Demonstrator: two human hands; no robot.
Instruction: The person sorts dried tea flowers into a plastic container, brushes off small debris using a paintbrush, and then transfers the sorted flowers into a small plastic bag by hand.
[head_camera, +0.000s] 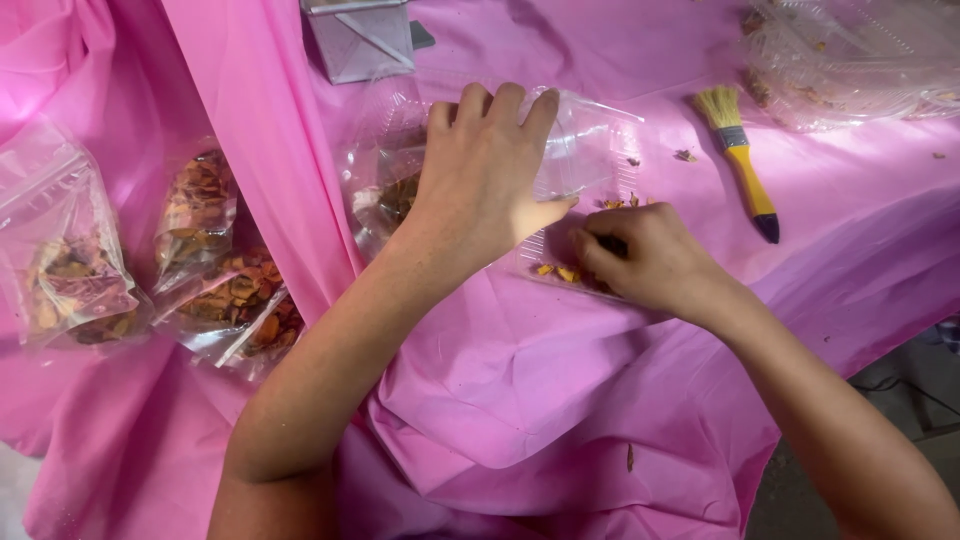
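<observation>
Left hand (487, 170) lies palm down, fingers spread, flat across a clear plastic clamshell container (590, 150), pressing it onto the pink tablecloth (520, 390), seemingly to keep the light container from sliding while the other hand works in it. It grips nothing; it only bears down. Its forearm comes up from the lower left and crosses in front of the body. Right hand (640, 255) sits at the container's near edge with fingers curled inward, pinching at small dried petal pieces (556, 271) scattered in the tray; whether a piece is actually caught between the fingertips cannot be told. Its arm reaches in from the lower right, wrist bent. A yellow-handled paintbrush (742, 160) lies well apart to the right. Zip bags of dried petals (215, 260) rest on the cloth at the left, another clear container (850, 60) at the top right.
</observation>
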